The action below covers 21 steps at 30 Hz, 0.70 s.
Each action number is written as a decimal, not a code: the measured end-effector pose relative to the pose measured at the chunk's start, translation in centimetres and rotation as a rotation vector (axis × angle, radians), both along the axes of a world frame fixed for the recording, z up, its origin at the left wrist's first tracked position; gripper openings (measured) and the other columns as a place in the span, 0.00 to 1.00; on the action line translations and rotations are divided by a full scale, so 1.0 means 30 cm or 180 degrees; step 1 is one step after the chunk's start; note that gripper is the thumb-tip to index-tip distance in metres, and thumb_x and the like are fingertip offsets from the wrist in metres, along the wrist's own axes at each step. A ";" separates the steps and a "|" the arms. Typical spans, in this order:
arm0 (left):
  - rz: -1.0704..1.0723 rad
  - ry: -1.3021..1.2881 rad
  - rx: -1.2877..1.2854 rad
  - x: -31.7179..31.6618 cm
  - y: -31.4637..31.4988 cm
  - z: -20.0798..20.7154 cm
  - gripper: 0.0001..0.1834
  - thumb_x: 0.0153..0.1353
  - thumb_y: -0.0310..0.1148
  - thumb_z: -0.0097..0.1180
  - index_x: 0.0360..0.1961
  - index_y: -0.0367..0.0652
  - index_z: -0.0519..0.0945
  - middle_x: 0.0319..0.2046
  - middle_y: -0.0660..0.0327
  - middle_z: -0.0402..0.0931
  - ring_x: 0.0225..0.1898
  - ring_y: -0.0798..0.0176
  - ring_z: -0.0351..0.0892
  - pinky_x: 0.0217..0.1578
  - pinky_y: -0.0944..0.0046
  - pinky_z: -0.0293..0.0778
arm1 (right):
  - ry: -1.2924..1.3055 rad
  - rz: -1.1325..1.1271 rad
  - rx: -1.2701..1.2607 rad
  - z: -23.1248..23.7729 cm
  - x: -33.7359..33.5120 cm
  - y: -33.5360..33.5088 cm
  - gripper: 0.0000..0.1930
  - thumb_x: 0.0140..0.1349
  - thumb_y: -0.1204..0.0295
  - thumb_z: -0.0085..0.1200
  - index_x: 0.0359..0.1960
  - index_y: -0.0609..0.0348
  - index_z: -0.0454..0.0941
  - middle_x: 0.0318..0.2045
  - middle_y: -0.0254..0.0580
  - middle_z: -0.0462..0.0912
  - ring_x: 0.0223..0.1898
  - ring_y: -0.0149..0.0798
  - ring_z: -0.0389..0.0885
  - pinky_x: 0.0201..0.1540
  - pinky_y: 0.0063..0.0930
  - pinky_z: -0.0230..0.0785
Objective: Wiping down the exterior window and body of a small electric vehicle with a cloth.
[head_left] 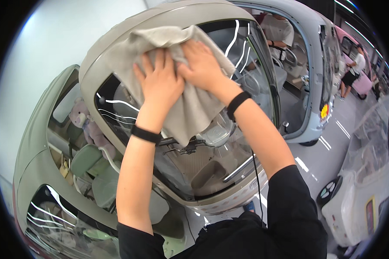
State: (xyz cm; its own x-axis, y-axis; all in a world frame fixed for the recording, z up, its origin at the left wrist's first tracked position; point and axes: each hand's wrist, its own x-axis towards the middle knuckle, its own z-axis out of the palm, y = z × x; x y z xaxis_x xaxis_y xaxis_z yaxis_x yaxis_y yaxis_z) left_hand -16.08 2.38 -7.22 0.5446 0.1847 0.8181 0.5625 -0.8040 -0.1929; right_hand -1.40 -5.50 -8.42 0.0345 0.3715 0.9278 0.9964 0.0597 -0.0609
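Left hand [160, 84] lies flat, fingers spread, palm down on a grey cloth [183, 97], pressing it, not gripping. Right hand [202, 64] just beside it, thumbs nearly touching, also flat on the cloth with fingers pointing up-left toward the cloth's bunched top edge. Neither hand is closed around anything. Each wrist has a black band: left band [146, 134], right band [237, 103]. Both forearms bare, black sleeves at the lower edge. The cloth is draped over the upper part of an open beige car door [112, 47], covering the frame's top rim and hanging down over the window glass [229, 146]; its lower corner ends near the middle of the pane. The glass shows white light streaks and, through it, the door's inner parts and a floor mat. A thin black cable [258, 181] runs down from the right arm toward the body. Left of the door, the beige car [34, 142] with pale green seats [88, 162] inside and a plush toy [80, 116] near the seat back; its rear window at lower left reflects lights. Beyond the door, top right, a pale blue car [309, 39] with its door open and a person [278, 30] seated inside. Farther right, a pink car [358, 69] and a person standing [352, 73] beside it. At right edge, a white car [358, 198] under clear plastic film. Glossy grey floor [320, 159] with white lines between the cars.
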 end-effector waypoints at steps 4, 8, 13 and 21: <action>-0.0419 0.0334 -0.0114 0.300 -0.069 0.077 0.39 0.66 0.51 0.47 0.74 0.42 0.65 0.77 0.55 0.57 0.79 0.36 0.44 0.73 0.24 0.38 | 0.0482 -0.0118 0.0249 -0.010 0.273 -0.071 0.35 0.62 0.60 0.51 0.69 0.69 0.66 0.68 0.66 0.69 0.71 0.61 0.65 0.75 0.50 0.53; -0.0436 0.0745 -0.0018 0.586 -0.196 0.090 0.38 0.67 0.50 0.46 0.75 0.43 0.65 0.77 0.56 0.57 0.81 0.48 0.44 0.75 0.31 0.37 | 0.0825 -0.0161 0.0273 -0.095 0.551 -0.171 0.34 0.65 0.63 0.49 0.69 0.74 0.63 0.68 0.72 0.67 0.71 0.66 0.63 0.75 0.47 0.53; -0.0722 0.0549 0.0131 0.632 -0.191 0.059 0.34 0.66 0.47 0.48 0.72 0.45 0.69 0.74 0.58 0.63 0.78 0.51 0.52 0.76 0.35 0.40 | 0.1253 0.0052 0.0174 -0.110 0.603 -0.190 0.34 0.67 0.65 0.47 0.71 0.74 0.59 0.69 0.73 0.64 0.72 0.67 0.62 0.74 0.44 0.53; -0.0493 -0.0018 0.0256 0.282 -0.088 0.050 0.33 0.65 0.47 0.51 0.70 0.47 0.71 0.73 0.62 0.66 0.77 0.54 0.55 0.76 0.40 0.45 | 0.1146 0.0594 -0.0042 0.037 0.241 -0.088 0.36 0.66 0.62 0.49 0.73 0.70 0.59 0.73 0.67 0.62 0.74 0.62 0.59 0.75 0.43 0.49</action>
